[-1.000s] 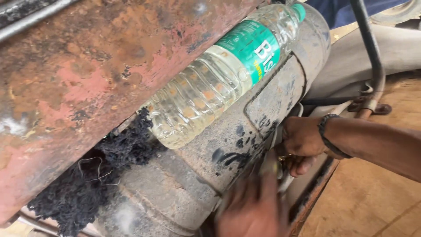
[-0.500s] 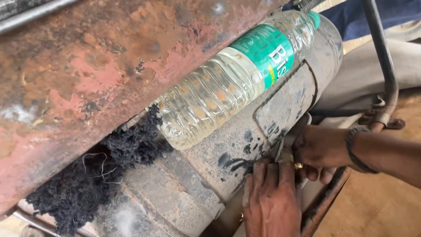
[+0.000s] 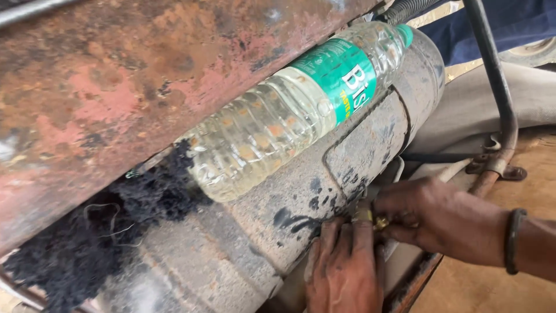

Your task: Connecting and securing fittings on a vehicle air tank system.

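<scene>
My left hand [image 3: 345, 268] lies flat against the lower side of a dirty grey metal cylinder [image 3: 255, 255], its fingers pointing up to a small brass fitting [image 3: 375, 220]. My right hand [image 3: 431, 215], with a dark band on the wrist, comes in from the right and pinches that fitting with its fingertips. The fitting itself is mostly hidden by the fingers. A clear plastic bottle [image 3: 289, 116] with a green label and green cap lies wedged between the cylinder and a rusty red metal panel [image 3: 116, 87] above it.
A clump of black oily fibre [image 3: 87, 243] sits in the gap at lower left. A dark bent metal rod [image 3: 498, 93] runs down at right to a rusty bracket [image 3: 492, 168]. Wooden floor [image 3: 509, 290] shows at lower right, blue cloth [image 3: 509, 23] at upper right.
The view has shifted and drawn closer. My left hand rose from the bottom edge onto the cylinder's side beside the fitting. My right hand stays on the fitting.
</scene>
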